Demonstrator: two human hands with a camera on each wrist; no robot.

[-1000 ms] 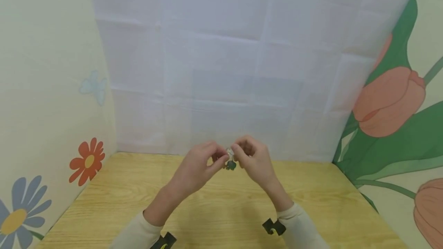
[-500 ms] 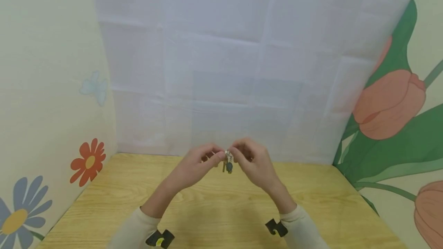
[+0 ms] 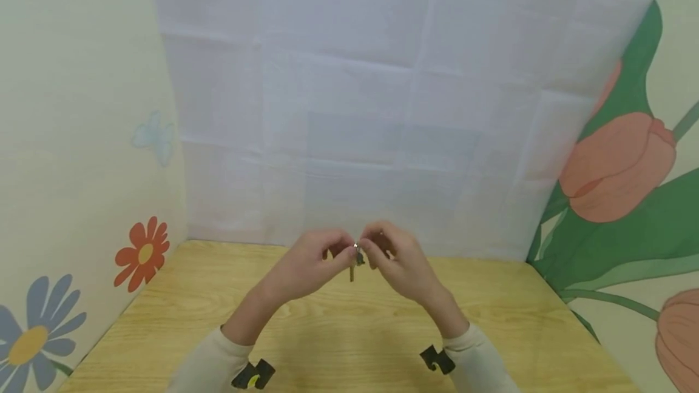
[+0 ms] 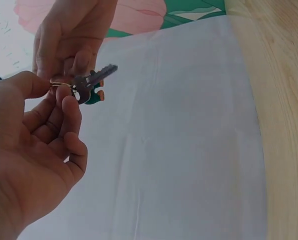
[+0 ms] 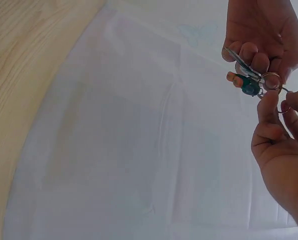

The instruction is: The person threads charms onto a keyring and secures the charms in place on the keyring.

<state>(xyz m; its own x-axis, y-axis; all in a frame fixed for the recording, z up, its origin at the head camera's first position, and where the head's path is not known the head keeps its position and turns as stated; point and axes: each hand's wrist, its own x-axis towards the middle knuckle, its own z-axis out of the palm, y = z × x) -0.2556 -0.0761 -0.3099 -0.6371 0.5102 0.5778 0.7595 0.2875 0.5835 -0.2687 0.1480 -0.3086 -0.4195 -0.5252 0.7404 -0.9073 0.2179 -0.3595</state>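
Observation:
My left hand and right hand meet above the table, fingertips close together. In the left wrist view the left thumb and fingers pinch a gold-coloured key ring. A silver key hangs from it, teeth outward. Beside the key dangles a small green charm with orange ends, seen in the right wrist view. There the right hand's thumb and fingers pinch a thin metal ring next to the key ring. Fingers partly hide how the two rings join.
Below the hands lies a light wood-grain table. A creased white cloth hangs behind it. Side panels with printed flowers stand at left and right. Black bands with yellow marks sit at both sleeves.
The green charm has turned and is more hidden between the fingers, while the key now hangs down visibly beside the left thumb. Both hands stay close together, with small shifts of the fingers.

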